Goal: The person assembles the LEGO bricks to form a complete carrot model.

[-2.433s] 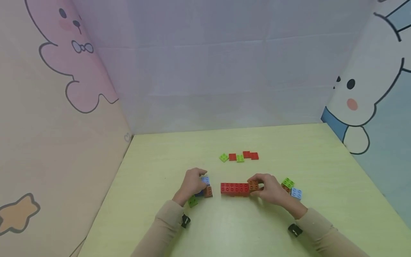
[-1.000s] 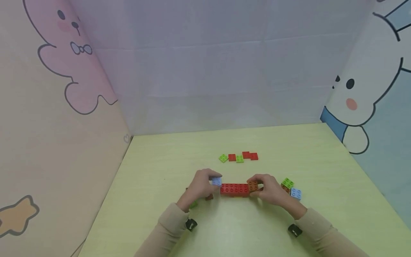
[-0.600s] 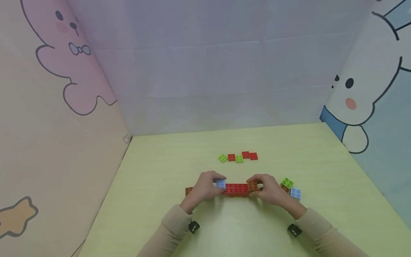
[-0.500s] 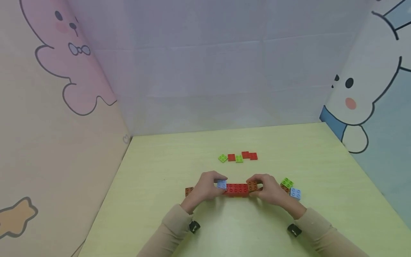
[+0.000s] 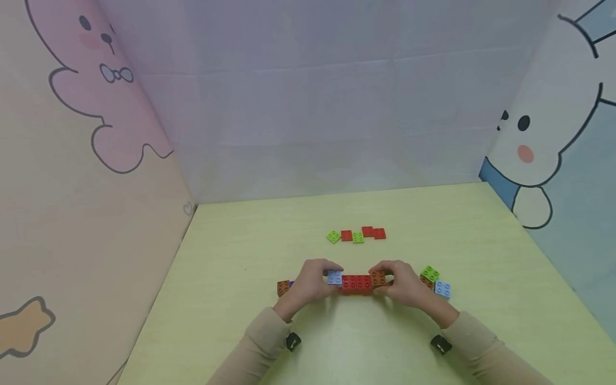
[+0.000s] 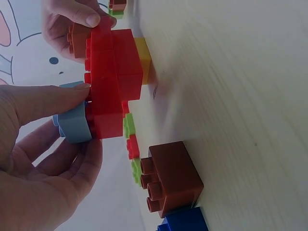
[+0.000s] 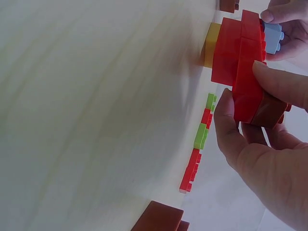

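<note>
My left hand (image 5: 313,278) pinches a light blue brick (image 5: 334,277) between thumb and fingers, right at the studs on the left end of the red bricks (image 5: 357,285). Those bricks form a wide row over a narrower red brick, with a yellow brick (image 6: 143,60) at the bottom. At the row's other end, my right hand (image 5: 401,280) grips the structure, its thumb and fingers around the end red brick (image 7: 248,91) and the brown brick (image 7: 268,110). The brown brick's studs face up in the head view.
Left of the structure lie a brown brick (image 6: 175,175) and a dark blue brick (image 6: 185,220), partly behind the left hand in the head view. A green brick (image 5: 430,273) and another light blue brick (image 5: 443,289) stand at the right. Farther back, several thin green and red plates (image 5: 346,235) form a row.
My left hand has taken the light blue brick from the left group and carried it right, onto the left end of the red row. My right hand has stayed in place.
</note>
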A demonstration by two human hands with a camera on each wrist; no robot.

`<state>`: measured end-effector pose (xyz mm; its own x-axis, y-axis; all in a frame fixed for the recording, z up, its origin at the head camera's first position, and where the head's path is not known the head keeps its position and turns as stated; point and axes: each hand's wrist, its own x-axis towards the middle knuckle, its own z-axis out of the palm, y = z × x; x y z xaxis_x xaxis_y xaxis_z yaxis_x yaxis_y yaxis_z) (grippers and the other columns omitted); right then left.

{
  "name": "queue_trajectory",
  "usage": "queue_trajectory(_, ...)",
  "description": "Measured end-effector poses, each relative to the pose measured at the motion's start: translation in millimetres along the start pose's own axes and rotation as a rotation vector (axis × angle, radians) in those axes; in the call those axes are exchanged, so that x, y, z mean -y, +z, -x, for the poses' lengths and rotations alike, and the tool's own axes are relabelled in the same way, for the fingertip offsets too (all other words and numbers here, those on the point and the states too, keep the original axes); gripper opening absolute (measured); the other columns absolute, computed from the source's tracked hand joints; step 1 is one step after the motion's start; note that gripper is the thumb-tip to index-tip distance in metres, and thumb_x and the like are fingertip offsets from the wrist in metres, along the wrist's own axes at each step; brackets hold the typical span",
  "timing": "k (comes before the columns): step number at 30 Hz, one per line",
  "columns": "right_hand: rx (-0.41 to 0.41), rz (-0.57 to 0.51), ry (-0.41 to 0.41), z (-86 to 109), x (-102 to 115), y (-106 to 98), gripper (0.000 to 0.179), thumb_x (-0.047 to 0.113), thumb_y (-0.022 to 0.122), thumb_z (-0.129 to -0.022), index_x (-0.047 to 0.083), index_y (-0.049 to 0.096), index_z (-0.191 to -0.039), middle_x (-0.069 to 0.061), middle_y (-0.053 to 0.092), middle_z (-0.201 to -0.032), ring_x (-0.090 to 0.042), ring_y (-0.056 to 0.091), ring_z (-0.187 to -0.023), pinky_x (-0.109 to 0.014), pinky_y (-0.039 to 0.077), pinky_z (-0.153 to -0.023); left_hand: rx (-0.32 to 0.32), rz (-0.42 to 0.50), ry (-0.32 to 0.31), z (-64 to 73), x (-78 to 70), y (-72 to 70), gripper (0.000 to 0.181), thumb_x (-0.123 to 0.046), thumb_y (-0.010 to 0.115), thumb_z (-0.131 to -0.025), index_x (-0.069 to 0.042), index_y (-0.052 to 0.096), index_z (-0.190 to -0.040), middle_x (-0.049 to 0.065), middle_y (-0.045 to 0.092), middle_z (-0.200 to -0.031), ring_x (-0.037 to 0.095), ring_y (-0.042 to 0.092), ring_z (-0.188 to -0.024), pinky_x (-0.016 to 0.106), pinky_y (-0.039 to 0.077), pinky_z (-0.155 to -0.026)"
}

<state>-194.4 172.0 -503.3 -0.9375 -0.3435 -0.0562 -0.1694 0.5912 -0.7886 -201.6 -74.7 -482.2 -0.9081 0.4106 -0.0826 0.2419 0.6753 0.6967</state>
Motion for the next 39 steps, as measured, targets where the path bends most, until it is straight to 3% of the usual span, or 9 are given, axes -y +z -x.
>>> queue_trajectory(10, 0.000, -0.002, 0.000, 0.4, 0.2, -0.2, 0.034, 0.000, 0.077, -0.077, 0.005, 0.067, -0.109, 0.001, 0.062, -0.101, -0.021, 0.058, -0.096, -0.039, 0.051, -0.078, -0.024, 0.035, -0.029, -1.2, 3.8, 4.1, 0.038, -0.009, 0.082, -0.074, -0.010, 0.072, -0.110, -0.003, 0.065, -0.108, 0.015, 0.059, -0.094, 0.031, 0.049, -0.077)
queue_trajectory(15, -0.001, -0.005, -0.002, 0.7, 0.7, -0.7, 0.035, -0.001, 0.077, -0.076, 0.005, 0.067, -0.109, 0.001, 0.062, -0.100, -0.021, 0.058, -0.095, -0.039, 0.051, -0.078, -0.026, 0.113, -0.055, -3.1, 6.9, 7.0, 0.036, -0.008, 0.083, -0.073, -0.009, 0.073, -0.108, -0.002, 0.063, -0.107, 0.015, 0.059, -0.092, 0.028, 0.051, -0.072)
queue_trajectory(21, 0.002, -0.002, 0.000, 0.8, 1.6, -0.8, 0.035, 0.001, 0.078, -0.077, 0.005, 0.067, -0.109, 0.001, 0.062, -0.101, -0.021, 0.058, -0.096, -0.040, 0.051, -0.079, -0.042, 0.108, -0.105, -4.6, 9.8, 8.8, 0.037, -0.013, 0.086, -0.071, -0.015, 0.075, -0.106, -0.004, 0.063, -0.110, 0.020, 0.051, -0.107, 0.043, 0.044, -0.088)
queue_trajectory(25, 0.002, -0.002, 0.003, 1.4, 2.5, -1.1, 0.034, 0.001, 0.078, -0.076, 0.005, 0.067, -0.109, 0.000, 0.062, -0.101, -0.022, 0.058, -0.097, -0.041, 0.051, -0.079, -0.040, 0.106, -0.132, -5.6, 10.4, 9.2, 0.037, -0.015, 0.086, -0.071, -0.017, 0.075, -0.106, -0.005, 0.063, -0.109, 0.021, 0.050, -0.108, 0.047, 0.041, -0.090)
queue_trajectory(39, 0.004, -0.007, 0.010, 1.1, 3.0, -1.4, 0.034, 0.000, 0.077, -0.077, 0.005, 0.067, -0.109, 0.000, 0.062, -0.101, -0.022, 0.058, -0.098, -0.041, 0.051, -0.080, -0.045, 0.126, -0.102, -6.4, 14.8, 11.1, 0.040, -0.015, 0.088, -0.067, -0.016, 0.075, -0.105, -0.007, 0.064, -0.102, 0.013, 0.052, -0.092, 0.032, 0.045, -0.074)
